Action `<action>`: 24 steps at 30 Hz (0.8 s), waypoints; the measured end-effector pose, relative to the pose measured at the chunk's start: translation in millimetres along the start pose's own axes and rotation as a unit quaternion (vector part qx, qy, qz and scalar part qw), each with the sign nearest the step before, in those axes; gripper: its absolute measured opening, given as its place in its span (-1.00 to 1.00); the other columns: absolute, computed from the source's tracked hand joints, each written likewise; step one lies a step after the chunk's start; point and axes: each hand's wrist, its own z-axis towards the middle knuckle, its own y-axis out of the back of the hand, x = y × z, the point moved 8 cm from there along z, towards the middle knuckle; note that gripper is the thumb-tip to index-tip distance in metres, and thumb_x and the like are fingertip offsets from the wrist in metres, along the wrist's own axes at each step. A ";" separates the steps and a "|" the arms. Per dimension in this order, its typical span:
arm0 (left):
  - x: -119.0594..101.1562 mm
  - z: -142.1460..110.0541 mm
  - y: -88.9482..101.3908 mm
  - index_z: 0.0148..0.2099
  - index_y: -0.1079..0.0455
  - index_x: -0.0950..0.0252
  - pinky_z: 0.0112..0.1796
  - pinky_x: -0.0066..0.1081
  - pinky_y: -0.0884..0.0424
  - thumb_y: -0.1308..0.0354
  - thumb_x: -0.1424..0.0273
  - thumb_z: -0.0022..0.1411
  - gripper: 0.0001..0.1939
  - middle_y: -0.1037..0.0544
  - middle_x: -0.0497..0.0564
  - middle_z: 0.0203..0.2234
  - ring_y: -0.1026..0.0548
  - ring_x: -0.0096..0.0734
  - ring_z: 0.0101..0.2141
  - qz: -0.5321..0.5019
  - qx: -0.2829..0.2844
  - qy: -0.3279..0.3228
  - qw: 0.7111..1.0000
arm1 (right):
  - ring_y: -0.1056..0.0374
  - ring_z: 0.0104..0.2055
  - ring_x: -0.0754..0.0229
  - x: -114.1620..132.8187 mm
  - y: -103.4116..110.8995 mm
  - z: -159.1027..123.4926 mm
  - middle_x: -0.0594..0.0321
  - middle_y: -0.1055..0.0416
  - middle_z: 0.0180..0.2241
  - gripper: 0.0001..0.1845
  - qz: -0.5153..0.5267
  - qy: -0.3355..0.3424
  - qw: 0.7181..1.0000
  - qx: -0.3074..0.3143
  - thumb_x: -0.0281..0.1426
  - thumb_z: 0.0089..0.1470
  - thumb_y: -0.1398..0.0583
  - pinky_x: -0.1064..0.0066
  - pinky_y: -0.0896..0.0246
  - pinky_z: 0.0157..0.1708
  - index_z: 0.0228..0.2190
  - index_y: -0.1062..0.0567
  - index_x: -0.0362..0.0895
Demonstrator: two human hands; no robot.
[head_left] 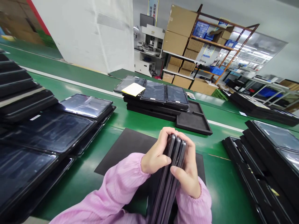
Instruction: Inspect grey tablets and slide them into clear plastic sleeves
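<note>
Three dark tablets (168, 180) stand on edge, pressed side by side, over a black mat (121, 147) on the green bench. My left hand (158, 152) is closed around their left side near the far end, with its thumb along the top edges. From the right, my right hand (187, 165) grips the same bundle, its thumb across the near edge of the right-hand tablet. The fingers of both hands meet at the far end of the bundle. The lower part of the tablets runs out of view at the bottom.
On the left, black trays with film-covered tablets (86, 105) are piled high. Ahead stands another tray stack of tablets (154, 91) with a yellow-edged paper (133, 89) on top, beside a bare foam tray (193, 121). More stacked trays (259, 161) flank the right side.
</note>
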 end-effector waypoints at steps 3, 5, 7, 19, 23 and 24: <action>-4.0 0.0 -0.3 0.10 -0.08 0.16 0.15 0.20 -0.18 -0.10 0.13 0.05 -0.42 -0.17 0.09 0.00 -0.24 0.04 0.05 0.018 0.003 -0.007 1.000 | -0.16 0.35 -0.15 0.2 2.4 0.0 0.13 -0.27 0.22 -0.38 0.009 0.001 1.000 -0.013 -0.26 0.14 -0.24 -0.22 -0.01 0.34 0.22 -0.27 0.11; -4.5 0.2 -0.4 0.09 -0.08 0.16 0.14 0.20 -0.19 -0.09 0.12 0.05 -0.42 -0.17 0.10 -0.01 -0.24 0.05 0.04 0.020 0.002 -0.009 1.000 | -0.19 0.33 -0.18 0.3 2.1 0.1 0.12 -0.28 0.20 -0.37 0.003 -0.002 1.000 -0.010 -0.25 0.11 -0.26 -0.24 -0.03 0.33 0.20 -0.28 0.10; -4.2 0.3 -0.7 0.09 -0.07 0.16 0.14 0.19 -0.19 -0.09 0.12 0.05 -0.42 -0.17 0.10 -0.01 -0.24 0.04 0.04 0.019 0.003 -0.005 1.000 | -0.18 0.34 -0.19 -0.8 2.0 0.2 0.12 -0.28 0.20 -0.38 0.006 -0.013 1.000 -0.012 -0.25 0.10 -0.26 -0.24 -0.04 0.32 0.19 -0.30 0.10; -3.8 1.1 -2.1 0.08 -0.08 0.16 0.13 0.17 -0.19 -0.06 0.02 0.07 -0.41 -0.20 0.10 -0.02 -0.25 0.05 0.04 0.034 0.007 0.007 0.999 | -0.24 0.30 -0.12 0.3 2.9 -1.2 0.15 -0.35 0.16 -0.53 0.018 -0.026 0.998 -0.060 -0.24 0.18 -0.21 -0.15 -0.13 0.28 0.13 -0.35 0.09; -3.3 0.8 -2.3 0.07 -0.09 0.16 0.15 0.18 -0.15 -0.05 -0.01 0.08 -0.42 -0.20 0.10 -0.02 -0.24 0.07 0.05 0.028 0.001 0.011 1.000 | -0.30 0.26 -0.12 2.5 4.1 -1.1 0.15 -0.40 0.10 -0.54 0.015 -0.023 0.997 -0.069 -0.25 0.15 -0.24 -0.17 -0.16 0.27 0.09 -0.38 0.07; -3.7 0.7 -2.5 0.07 -0.09 0.16 0.16 0.19 -0.14 -0.05 -0.02 0.09 -0.42 -0.20 0.11 -0.01 -0.24 0.08 0.06 0.027 0.002 0.010 1.000 | -0.30 0.25 -0.12 2.6 4.6 -1.3 0.15 -0.40 0.10 -0.54 0.015 -0.022 0.997 -0.071 -0.25 0.15 -0.24 -0.17 -0.16 0.26 0.09 -0.38 0.07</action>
